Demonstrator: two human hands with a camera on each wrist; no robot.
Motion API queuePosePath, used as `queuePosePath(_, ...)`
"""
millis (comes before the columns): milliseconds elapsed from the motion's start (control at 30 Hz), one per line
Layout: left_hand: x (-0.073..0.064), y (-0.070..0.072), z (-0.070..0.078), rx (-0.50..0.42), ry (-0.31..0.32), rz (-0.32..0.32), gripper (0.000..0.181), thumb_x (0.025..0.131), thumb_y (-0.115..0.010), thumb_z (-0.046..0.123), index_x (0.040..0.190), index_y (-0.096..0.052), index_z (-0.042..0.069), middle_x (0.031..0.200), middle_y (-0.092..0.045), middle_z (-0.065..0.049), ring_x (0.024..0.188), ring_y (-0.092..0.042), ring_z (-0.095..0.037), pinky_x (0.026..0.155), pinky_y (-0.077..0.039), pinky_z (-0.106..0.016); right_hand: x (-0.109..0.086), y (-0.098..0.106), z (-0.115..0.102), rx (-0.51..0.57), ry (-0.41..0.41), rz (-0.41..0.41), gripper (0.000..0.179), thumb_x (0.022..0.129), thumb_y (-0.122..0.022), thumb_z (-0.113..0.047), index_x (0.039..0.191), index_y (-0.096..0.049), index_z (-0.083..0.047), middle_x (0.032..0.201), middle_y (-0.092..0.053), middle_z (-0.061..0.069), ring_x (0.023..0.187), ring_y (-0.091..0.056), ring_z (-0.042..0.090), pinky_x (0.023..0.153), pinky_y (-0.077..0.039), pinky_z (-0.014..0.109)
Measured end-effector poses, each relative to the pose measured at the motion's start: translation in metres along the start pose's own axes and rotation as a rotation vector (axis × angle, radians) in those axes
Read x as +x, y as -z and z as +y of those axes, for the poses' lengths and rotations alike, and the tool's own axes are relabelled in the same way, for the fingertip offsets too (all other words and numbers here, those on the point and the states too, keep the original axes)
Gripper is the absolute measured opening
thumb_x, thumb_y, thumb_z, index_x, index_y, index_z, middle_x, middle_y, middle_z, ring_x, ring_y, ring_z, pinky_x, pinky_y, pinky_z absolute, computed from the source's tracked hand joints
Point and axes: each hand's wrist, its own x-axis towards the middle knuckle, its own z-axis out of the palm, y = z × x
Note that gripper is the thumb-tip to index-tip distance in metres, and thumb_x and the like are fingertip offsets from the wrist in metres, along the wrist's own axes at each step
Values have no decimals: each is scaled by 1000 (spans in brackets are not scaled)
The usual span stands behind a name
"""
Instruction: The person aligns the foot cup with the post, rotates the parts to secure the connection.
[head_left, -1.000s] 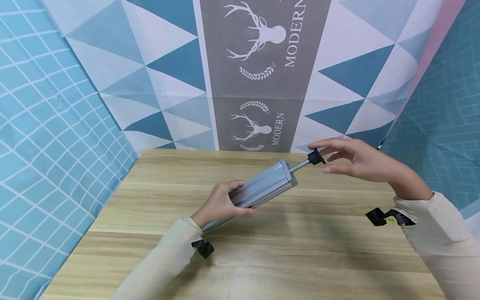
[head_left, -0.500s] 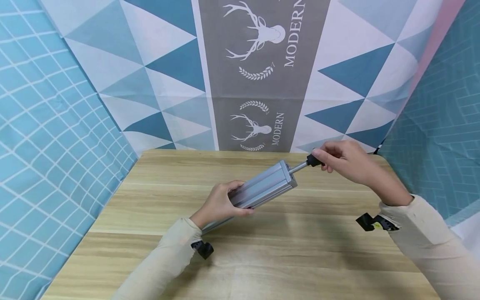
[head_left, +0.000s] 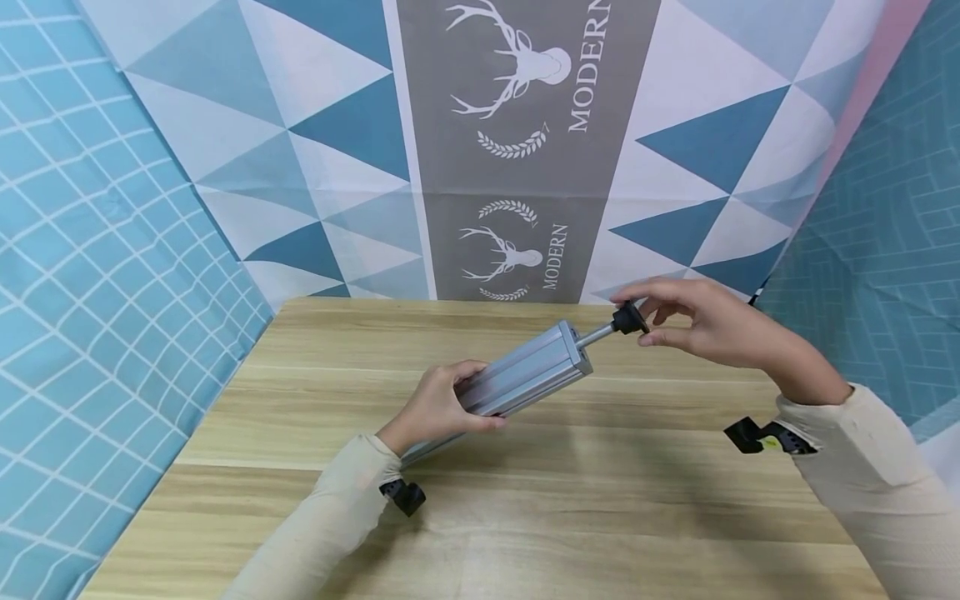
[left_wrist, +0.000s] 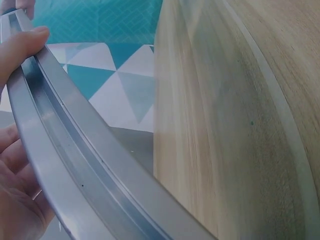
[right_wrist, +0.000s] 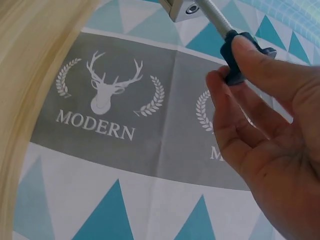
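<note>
A long grey metal profile [head_left: 528,371] slants up to the right above the table. Its grooved side fills much of the left wrist view. My left hand [head_left: 435,407] grips the profile around its middle, thumb on the near side. From the upper end sticks a thin metal rod [head_left: 596,335], which looks threaded in the right wrist view. On the rod's tip sits a black flanged knob [head_left: 626,317]. My right hand [head_left: 708,323] pinches this knob [right_wrist: 234,62] between thumb and fingers. The profile's lower end is partly hidden behind my left wrist.
Beneath the hands lies a wood-grain table [head_left: 540,500]. A patterned cloth wall [head_left: 517,167] rises at its back edge. Blue tiled cloth [head_left: 90,250] closes the left side, teal cloth [head_left: 877,233] the right. Black wrist mounts [head_left: 768,437] stick out from the sleeves.
My right hand has twisted at the knob, thumb up and over half a second ago, then rolled back with thumb below now. My left hand and the profile stay nearly still.
</note>
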Motion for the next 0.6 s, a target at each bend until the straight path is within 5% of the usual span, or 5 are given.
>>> queuePosePath(100,0,2,1,-8,7,-4,65,59,-92,26,115,-66,7,105,-70,-4,86,-64,-12,73,-51,-26,0,-2,1,-21,-27,21,55,79,-74,1,131,-57,-7,87,-67,-9,75,-62,3,69,-51,21)
queuePosePath(367,1,2,4,-28,9,-12,64,59,-91,24,115,-66,6,104,-70,-5,85,-64,-12,72,-51,-26,3,-9,-6,39,-362,63,23,93,-63,-28,98,-70,-7,72,-63,2,64,-56,13,55,-44,29)
queuePosePath(500,1,2,6,-24,12,-16,64,60,-91,24,115,-66,6,104,-70,-5,85,-64,-12,72,-51,-26,5,-14,-9,16,-393,124,32,96,-58,-33,73,-66,-12,60,-57,1,56,-50,17,50,-36,30)
queuePosePath(600,2,3,6,-20,15,-21,64,60,-91,27,115,-66,6,104,-70,-5,85,-64,-12,72,-51,-26,6,-13,-10,20,-377,117,36,99,-53,-32,75,-67,-9,60,-59,2,56,-51,18,52,-37,30)
